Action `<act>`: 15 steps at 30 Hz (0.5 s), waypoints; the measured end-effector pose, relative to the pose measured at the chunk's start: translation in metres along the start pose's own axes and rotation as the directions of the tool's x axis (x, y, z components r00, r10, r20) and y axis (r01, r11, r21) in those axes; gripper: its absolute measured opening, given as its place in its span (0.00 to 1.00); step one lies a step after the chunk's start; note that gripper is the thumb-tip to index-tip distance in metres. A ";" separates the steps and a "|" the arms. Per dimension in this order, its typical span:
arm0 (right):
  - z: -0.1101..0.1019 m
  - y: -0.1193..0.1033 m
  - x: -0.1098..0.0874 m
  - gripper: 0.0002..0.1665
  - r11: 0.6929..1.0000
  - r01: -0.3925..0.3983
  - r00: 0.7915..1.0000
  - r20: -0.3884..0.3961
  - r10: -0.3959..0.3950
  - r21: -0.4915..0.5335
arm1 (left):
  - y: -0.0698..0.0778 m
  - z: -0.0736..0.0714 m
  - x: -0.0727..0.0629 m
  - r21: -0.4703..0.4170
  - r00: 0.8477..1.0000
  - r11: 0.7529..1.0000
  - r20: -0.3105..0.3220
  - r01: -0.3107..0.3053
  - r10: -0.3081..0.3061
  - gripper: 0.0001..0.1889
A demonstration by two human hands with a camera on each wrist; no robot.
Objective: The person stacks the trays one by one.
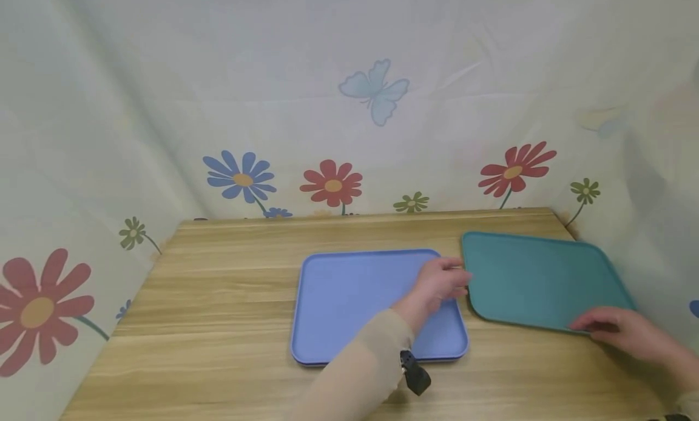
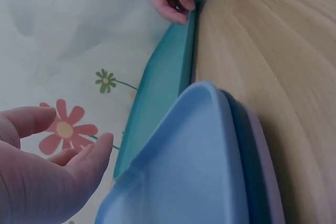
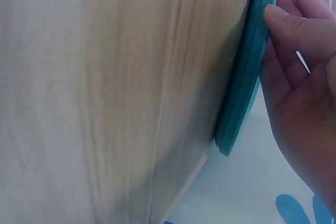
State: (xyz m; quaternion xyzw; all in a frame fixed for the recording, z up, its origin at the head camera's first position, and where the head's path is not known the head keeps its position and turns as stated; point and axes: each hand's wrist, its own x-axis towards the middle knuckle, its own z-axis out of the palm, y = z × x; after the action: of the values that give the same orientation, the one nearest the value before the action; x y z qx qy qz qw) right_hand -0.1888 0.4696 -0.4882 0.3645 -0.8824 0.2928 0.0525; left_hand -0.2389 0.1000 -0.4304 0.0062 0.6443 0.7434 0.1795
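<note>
A blue tray (image 1: 360,299) lies on the wooden table. In the left wrist view this blue tray (image 2: 184,145) tops a stack, with a dark teal tray (image 2: 252,166) and a pale pinkish tray (image 2: 268,171) beneath. To its right is a teal tray (image 1: 540,281). My left hand (image 1: 439,282) hovers over the blue tray's right side, near the teal tray's left edge; its fingers are loosely bent and hold nothing. At the teal tray's front right edge, my right hand (image 1: 628,331) pinches the rim (image 3: 244,82), thumb on the near side, fingers beyond.
The wooden table (image 1: 218,324) extends left and in front of the trays. A flower-patterned cloth (image 1: 306,105) hangs behind and along both sides, close to the teal tray's right end. A black strap (image 1: 416,373) is on the left forearm.
</note>
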 end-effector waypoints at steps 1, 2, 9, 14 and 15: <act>-0.001 0.001 -0.001 0.32 1.000 0.001 1.000 -0.002 -0.001 -0.007 | 0.000 0.002 0.000 0.003 1.000 1.000 0.001 0.004 -0.004 0.23; -0.001 0.001 -0.001 0.32 1.000 -0.008 1.000 0.007 0.008 0.000 | 0.000 0.005 -0.001 0.004 1.000 1.000 0.001 0.006 -0.006 0.23; -0.003 0.001 -0.008 0.17 0.965 -0.238 0.971 0.024 0.237 0.113 | -0.005 0.017 -0.007 -0.050 0.998 0.998 0.037 0.045 -0.044 0.24; -0.005 -0.002 -0.010 0.13 0.891 -0.427 0.902 0.002 0.432 0.153 | -0.007 0.022 -0.008 -0.100 0.998 0.994 0.049 0.037 -0.032 0.26; -0.006 -0.002 -0.010 0.15 0.884 -0.441 0.893 -0.019 0.449 0.152 | -0.007 0.023 -0.008 -0.103 0.999 0.994 0.048 0.032 -0.027 0.26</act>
State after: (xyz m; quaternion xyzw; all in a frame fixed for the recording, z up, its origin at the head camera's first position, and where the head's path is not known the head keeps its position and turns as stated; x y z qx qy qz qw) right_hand -0.1808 0.4776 -0.4857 0.1470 -0.9174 0.3694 -0.0186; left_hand -0.2238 0.1208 -0.4317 0.0045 0.6005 0.7728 0.2052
